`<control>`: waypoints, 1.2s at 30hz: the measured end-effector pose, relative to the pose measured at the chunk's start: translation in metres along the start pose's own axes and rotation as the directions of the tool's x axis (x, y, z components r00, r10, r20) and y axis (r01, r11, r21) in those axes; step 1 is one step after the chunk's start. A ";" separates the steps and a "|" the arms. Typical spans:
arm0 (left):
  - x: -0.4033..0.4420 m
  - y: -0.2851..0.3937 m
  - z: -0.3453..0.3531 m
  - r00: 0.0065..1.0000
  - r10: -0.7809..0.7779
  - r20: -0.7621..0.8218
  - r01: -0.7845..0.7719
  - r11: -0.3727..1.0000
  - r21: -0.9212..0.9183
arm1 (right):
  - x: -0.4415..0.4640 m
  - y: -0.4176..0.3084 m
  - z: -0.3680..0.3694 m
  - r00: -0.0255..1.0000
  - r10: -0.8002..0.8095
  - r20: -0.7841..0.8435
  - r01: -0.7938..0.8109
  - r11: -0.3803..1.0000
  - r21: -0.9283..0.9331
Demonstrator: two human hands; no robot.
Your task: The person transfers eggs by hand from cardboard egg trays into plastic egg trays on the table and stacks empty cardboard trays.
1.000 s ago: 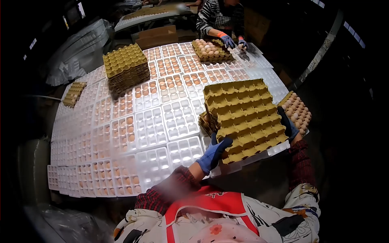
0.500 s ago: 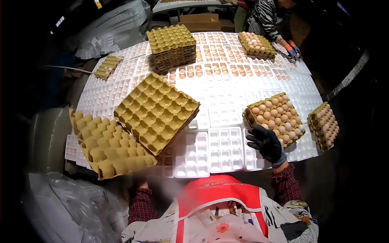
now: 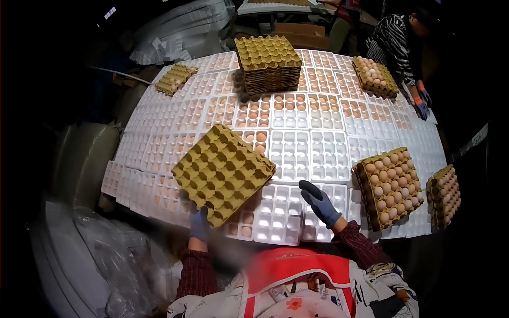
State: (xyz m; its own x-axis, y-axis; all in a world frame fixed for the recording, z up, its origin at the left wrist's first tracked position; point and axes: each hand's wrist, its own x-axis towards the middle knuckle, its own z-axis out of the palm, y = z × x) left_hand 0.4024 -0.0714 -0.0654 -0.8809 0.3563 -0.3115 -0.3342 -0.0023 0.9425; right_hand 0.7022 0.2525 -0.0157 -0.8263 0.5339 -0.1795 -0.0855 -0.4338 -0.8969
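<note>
1. Head view: brown trays (image 3: 224, 172) sit at eight o'clock; the askew loose one no longer shows separately.
2. Seven o'clock: my left hand (image 3: 199, 224) meets their near corner; blur hides its grip.
3. Four o'clock: my right hand (image 3: 321, 205), released, has left the egg tray (image 3: 391, 186).

The tray stack (image 3: 270, 69) stands behind the near tray (image 3: 224, 172), egg trays (image 3: 389, 185) right.

— How does the egg tray (image 3: 224, 172) look?
— It is yellow-brown, with rows of cups, and turned diagonally over the white compartment trays (image 3: 289, 156). These lie side by side, and some hold eggs (image 3: 291, 100).
</note>
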 end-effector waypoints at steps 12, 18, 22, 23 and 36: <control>-0.004 -0.034 0.028 0.920 0.382 -0.089 -0.274 0.789 0.549 | 0.117 -0.020 0.115 0.992 -0.088 0.091 0.091 -0.005 -0.996; 0.001 -0.033 0.035 0.992 -0.031 0.126 0.038 0.998 -0.053 | 0.119 0.026 0.102 0.978 -0.180 0.105 0.124 0.101 -0.987; 0.019 -0.035 0.016 0.930 -0.281 0.236 0.328 0.925 -0.190 | 0.125 0.040 0.085 0.988 -0.124 0.093 0.133 0.369 -0.920; 0.014 -0.027 0.022 0.939 -0.307 0.158 0.330 0.932 -0.148 | 0.131 0.053 0.078 0.980 -0.178 0.094 0.166 0.454 -0.875; 0.017 0.012 -0.001 0.968 -0.246 0.048 0.245 0.889 -0.388 | 0.050 -0.037 0.102 0.887 -0.327 0.328 0.460 0.698 -0.548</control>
State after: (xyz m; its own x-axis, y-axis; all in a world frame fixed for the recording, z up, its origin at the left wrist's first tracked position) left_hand 0.3832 -0.0660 -0.0597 -0.7547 0.3905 -0.5272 -0.6425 -0.2775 0.7142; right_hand 0.6071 0.2209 0.0495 -0.8871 0.3771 0.2661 -0.1344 0.3406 -0.9306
